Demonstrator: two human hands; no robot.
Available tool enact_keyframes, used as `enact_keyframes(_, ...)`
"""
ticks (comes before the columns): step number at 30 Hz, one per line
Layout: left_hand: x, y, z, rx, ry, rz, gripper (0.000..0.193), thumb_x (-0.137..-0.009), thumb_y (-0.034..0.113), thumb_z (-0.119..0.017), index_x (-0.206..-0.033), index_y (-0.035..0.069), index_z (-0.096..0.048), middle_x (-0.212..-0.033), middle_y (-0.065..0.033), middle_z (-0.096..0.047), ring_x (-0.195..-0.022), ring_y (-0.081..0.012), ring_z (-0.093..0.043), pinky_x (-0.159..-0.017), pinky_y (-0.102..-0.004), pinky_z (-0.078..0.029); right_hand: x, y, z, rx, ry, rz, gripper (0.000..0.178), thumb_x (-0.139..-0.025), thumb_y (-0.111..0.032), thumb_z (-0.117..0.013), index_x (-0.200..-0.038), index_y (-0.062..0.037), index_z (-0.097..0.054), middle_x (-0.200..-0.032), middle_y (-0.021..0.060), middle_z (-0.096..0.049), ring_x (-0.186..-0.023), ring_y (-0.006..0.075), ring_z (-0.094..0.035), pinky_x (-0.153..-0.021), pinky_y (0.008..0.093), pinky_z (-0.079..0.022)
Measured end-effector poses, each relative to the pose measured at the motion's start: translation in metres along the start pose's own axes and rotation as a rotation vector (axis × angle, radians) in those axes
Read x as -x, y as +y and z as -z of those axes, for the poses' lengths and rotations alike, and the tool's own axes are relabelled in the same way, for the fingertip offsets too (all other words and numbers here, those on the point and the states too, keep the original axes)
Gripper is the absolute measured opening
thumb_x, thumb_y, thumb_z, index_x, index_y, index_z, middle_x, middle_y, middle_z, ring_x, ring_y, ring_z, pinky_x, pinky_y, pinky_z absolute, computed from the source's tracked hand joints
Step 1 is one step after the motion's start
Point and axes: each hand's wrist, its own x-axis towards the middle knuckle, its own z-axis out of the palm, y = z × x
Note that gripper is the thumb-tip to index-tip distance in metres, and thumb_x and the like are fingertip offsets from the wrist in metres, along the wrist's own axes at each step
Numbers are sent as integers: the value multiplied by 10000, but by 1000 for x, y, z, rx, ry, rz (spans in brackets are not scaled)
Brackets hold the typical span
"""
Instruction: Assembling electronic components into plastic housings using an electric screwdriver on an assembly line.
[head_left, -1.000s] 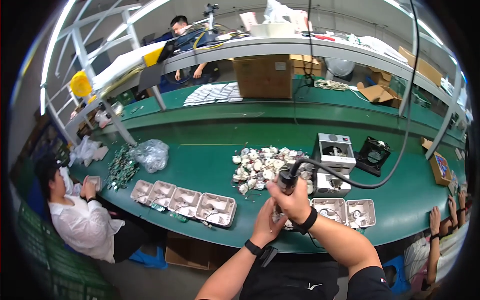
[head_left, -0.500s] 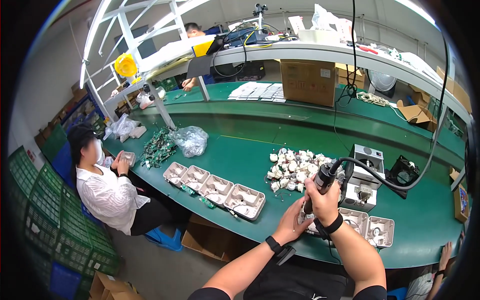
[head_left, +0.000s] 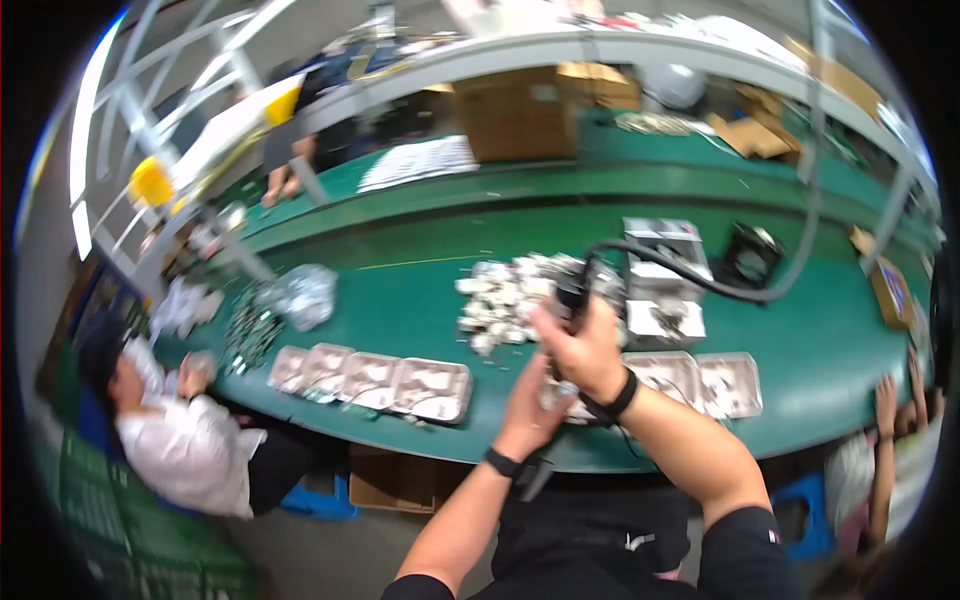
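My right hand (head_left: 592, 350) is closed round an upright black electric screwdriver (head_left: 572, 292), whose cable loops off to the right. Just left of it and lower, my left hand (head_left: 530, 408) curls its fingers at a pale plastic housing (head_left: 556, 398), under the tool's lower end; the hands hide most of that housing and the tip. Beside my right wrist lie two more open pale housings (head_left: 730, 385) with small parts and wires inside. A heap of white plastic parts (head_left: 497, 300) sits just beyond my hands. Motion blurs the view.
Several open housings (head_left: 432, 388) stand in a row at left, near circuit boards (head_left: 250, 328) and a clear plastic bag (head_left: 305, 296). A grey metal machine (head_left: 665, 240) and black fan-like device (head_left: 752, 255) stand right. A co-worker (head_left: 185, 440) sits left; another's hand (head_left: 887, 403) is far right.
The view has swung, so the bench appears shifted left and a little upward. Both hands stay together at the housing, with the screwdriver still in my right hand.
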Motion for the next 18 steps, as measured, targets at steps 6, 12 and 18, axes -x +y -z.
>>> enact_keyframes(6,18,72,59,-143,-30,38,818,-768,142,-793,-1436,-24,-351,-1417,-215,-448,-1338,-315,-430,-1090,-390,-355,19,-39,11,-47,10,-27,327,-829,-187,-782,-996,-23,-555,-781,-20,-590,-657,50,-515,-582,234,-447)
enact_keyframes(12,77,91,35,223,30,204,606,-815,97,-725,-1342,-7,-445,-1240,-146,-567,-1124,-226,-557,-940,-340,-441,63,-58,-2,2,-254,-287,390,-857,-310,-743,-1028,-4,-571,-806,88,-627,-709,132,-576,-660,295,-480)
enact_keyframes(18,92,92,57,461,32,473,456,-815,63,-665,-1220,-20,-474,-916,-99,-615,-800,-172,-598,-699,-274,-467,77,-12,27,454,-226,38,441,-878,-432,-672,-967,-9,-588,-931,132,-628,-872,255,-601,-773,377,-476)
